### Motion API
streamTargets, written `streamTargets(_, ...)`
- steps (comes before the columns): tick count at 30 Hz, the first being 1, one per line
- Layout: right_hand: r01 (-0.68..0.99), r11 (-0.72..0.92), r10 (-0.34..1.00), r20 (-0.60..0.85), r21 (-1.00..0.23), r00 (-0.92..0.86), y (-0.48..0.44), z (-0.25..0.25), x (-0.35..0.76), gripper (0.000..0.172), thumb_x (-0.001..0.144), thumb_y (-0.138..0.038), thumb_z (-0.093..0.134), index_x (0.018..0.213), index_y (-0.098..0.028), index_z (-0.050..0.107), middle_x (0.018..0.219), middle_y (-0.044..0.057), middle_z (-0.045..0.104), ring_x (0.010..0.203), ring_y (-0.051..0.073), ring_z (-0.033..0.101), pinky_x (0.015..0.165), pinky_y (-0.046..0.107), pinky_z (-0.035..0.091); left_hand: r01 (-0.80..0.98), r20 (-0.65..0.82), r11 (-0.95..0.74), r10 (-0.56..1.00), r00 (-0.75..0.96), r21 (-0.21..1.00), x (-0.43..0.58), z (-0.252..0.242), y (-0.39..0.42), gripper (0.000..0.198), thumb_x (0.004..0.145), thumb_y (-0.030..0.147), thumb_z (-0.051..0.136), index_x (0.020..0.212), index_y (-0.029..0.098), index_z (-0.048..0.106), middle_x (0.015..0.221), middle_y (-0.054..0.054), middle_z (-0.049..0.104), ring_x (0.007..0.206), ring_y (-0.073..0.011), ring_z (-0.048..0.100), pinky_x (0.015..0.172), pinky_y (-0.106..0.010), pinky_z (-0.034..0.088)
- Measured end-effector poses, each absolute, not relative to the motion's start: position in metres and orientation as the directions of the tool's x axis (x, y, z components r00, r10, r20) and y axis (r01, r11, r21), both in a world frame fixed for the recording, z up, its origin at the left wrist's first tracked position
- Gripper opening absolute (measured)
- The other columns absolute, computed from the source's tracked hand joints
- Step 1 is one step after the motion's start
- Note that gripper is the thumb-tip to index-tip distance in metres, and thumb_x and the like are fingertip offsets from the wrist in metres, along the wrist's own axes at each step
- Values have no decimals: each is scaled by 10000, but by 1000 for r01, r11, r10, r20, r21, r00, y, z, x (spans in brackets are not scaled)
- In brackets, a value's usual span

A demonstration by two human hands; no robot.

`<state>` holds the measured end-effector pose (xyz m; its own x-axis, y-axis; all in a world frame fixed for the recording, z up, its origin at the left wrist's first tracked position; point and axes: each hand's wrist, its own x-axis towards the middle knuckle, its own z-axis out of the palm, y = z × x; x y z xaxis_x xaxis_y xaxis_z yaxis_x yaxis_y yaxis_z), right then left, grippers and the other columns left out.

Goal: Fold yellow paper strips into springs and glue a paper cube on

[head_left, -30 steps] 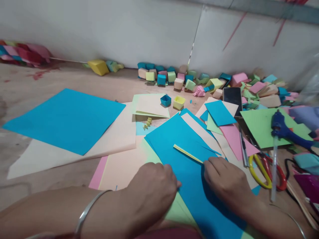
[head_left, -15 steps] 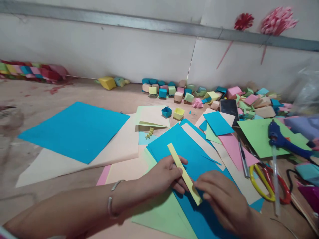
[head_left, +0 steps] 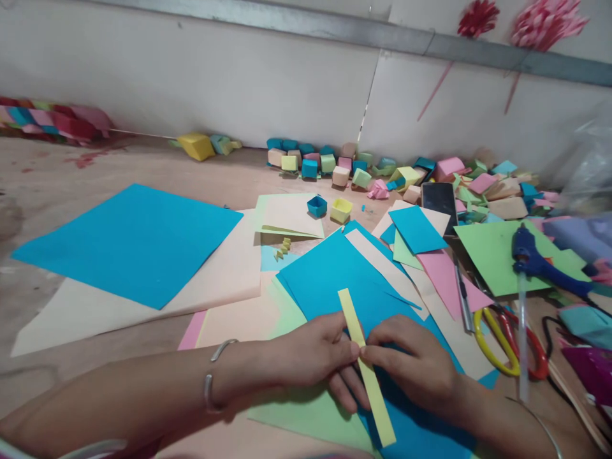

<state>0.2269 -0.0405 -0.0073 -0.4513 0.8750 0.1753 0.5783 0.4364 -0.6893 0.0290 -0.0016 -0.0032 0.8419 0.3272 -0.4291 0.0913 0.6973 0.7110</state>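
A narrow yellow paper strip (head_left: 377, 401) is held at a slant between my two hands. My left hand (head_left: 329, 357) pinches it near the middle, with the thumb on top and the other fingers beneath. From the other side, my right hand (head_left: 411, 363) grips the same strip, its thumb tip almost meeting my left thumb. Beneath the hands lie large blue paper sheets (head_left: 325, 274) and a light green sheet (head_left: 310, 414). A pale strip of paper (head_left: 382, 268) rests on the blue sheets beyond my fingers.
Scissors (head_left: 497, 350), a cutter knife (head_left: 463, 296) and a blue glue gun (head_left: 530, 258) lie at the right. Small open paper boxes, one blue (head_left: 317, 205) and one yellow (head_left: 341, 209), stand further back. Folded paper pieces (head_left: 310, 164) line the wall. A phone (head_left: 438, 204) is near them.
My right hand has come in to the left and now grips the strip at its middle beside my left thumb. The strip sits lower and more upright. The view has shifted slightly.
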Motion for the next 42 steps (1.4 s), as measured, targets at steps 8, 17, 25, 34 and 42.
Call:
streamTargets(8,347,504,804,282,-791,-524,-35,2,235,145,895,-122,463,887,-197,588,845,48,638,779,139,618,689,241,497,141,-414,410,715,563,901,29,13,13,329,813,450,631,788,129,566,579,3,581,482,-85,534,446,-183,428)
streamTargets(17,413,289,912,118,-864,-392,-39,-3,236,180,899,-229,516,725,-187,536,716,24,614,641,133,561,595,253,441,138,-456,468,680,574,873,28,15,16,291,853,359,583,800,81,650,625,-46,650,503,-96,587,514,-216,486)
streamTargets(25,562,274,936,82,-780,-342,-38,-7,235,212,898,-259,515,698,-189,524,654,3,573,585,124,523,553,246,416,125,-446,470,673,590,874,28,14,12,257,856,325,552,851,91,659,648,-44,664,559,-117,617,568,-238,515)
streamTargets(34,543,377,915,211,-750,-344,-43,-7,232,145,885,-162,487,755,-184,548,699,26,597,619,132,551,574,253,439,180,-429,404,694,578,897,27,19,8,180,816,207,533,877,93,659,686,-54,661,629,-138,625,622,-262,520)
streamTargets(42,556,469,879,300,-686,-371,-44,-3,229,146,884,-122,475,775,-184,551,707,33,610,619,136,573,575,254,459,373,-230,-2,782,579,928,23,21,10,186,830,224,578,806,134,740,670,-30,661,612,-119,581,565,-201,439)
